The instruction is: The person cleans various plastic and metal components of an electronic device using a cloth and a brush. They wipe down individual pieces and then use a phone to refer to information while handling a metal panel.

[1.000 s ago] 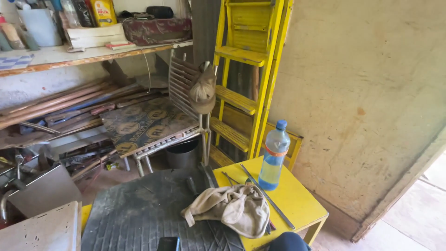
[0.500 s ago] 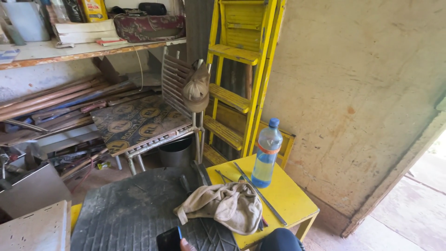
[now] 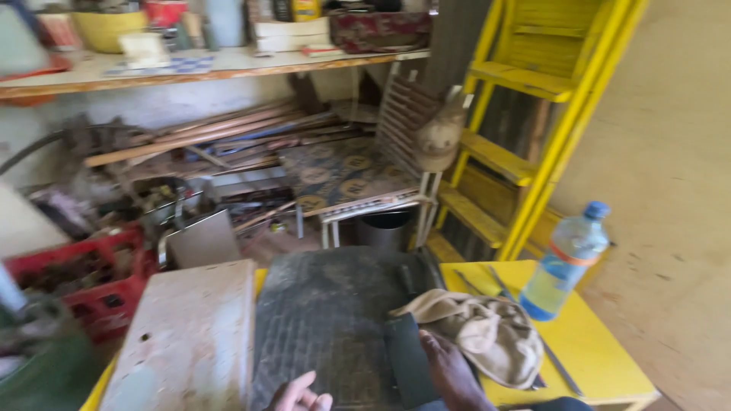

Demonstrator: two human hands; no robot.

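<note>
My right hand (image 3: 455, 374) is at the bottom edge, gripping the right side of a black rubber strip (image 3: 402, 356) that lies on a ribbed black rubber mat (image 3: 327, 316). My left hand (image 3: 301, 394) only just shows at the bottom edge. Its fingers are loosely apart over the mat and hold nothing. A crumpled beige cloth (image 3: 483, 331) lies just right of my right hand on the yellow table (image 3: 601, 350). A clear plastic water bottle (image 3: 567, 262) with a blue cap stands on the table's far right part.
A pale, worn board (image 3: 186, 342) lies left of the mat, with a red crate (image 3: 84, 281) beyond it. A yellow stepladder (image 3: 533, 114) leans at the back right. A chair with a patterned cushion (image 3: 343, 175) stands among pipes and scrap under a cluttered shelf (image 3: 228, 65).
The view has swung left and down, and the crate and pale board now show. My hands have come up into view, and the black strip now lies beside the cloth.
</note>
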